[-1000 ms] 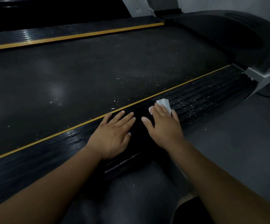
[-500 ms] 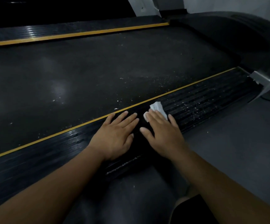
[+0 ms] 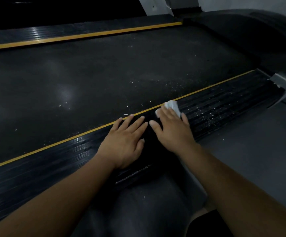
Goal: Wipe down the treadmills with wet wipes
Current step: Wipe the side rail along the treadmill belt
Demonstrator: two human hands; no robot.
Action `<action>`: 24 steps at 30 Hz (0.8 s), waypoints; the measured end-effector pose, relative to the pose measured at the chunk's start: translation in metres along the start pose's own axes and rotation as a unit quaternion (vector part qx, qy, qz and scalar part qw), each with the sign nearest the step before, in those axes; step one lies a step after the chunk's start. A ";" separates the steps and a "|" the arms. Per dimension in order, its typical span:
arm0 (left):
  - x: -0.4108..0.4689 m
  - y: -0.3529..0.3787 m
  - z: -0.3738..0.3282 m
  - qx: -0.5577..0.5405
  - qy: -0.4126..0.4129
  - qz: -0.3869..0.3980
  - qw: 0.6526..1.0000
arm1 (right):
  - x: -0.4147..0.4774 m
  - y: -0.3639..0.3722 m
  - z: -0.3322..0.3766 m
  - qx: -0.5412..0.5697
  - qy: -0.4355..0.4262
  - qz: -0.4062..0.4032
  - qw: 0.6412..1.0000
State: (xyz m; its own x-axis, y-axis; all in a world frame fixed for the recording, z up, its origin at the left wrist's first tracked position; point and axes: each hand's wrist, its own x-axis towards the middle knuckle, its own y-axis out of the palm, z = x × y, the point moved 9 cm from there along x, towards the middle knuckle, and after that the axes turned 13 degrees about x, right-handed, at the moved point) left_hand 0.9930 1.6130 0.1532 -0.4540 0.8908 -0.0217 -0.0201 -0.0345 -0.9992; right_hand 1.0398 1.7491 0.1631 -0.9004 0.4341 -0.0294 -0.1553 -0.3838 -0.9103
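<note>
**Specks (image 3: 205, 115) lie beyond the wipe (image 3: 173, 105), along the rail (image 3: 227, 104)**

We press the wipe flat on the ribbed rail at the treadmill's (image 3: 104, 74) near edge under our right hand (image 3: 173, 132). Its grip is spread, fingers straight, clamped on nothing. Our left hand (image 3: 126, 142) lies flat just beside it, grip apart too. The rail runs long toward the far right corner. The specks lie that way, nearest the right hand.

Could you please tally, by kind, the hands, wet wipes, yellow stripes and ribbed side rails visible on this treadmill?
Hands: 2 (left hand, right hand)
Wet wipe: 1
Yellow stripes: 2 (near stripe, far stripe)
Ribbed rails: 2 (near rail, far rail)
Total: 7
</note>
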 end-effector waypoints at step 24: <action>0.001 0.001 0.006 0.011 -0.041 -0.002 0.999 | -0.021 0.007 0.004 0.017 -0.051 0.036 0.998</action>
State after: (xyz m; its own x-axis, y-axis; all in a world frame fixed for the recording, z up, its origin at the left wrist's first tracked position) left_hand 0.9867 1.6110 0.1519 -0.5244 0.8513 -0.0133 -0.0415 -0.0412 -0.9983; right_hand 1.0557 1.7342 0.1586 -0.9463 0.3194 -0.0495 -0.1017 -0.4397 -0.8924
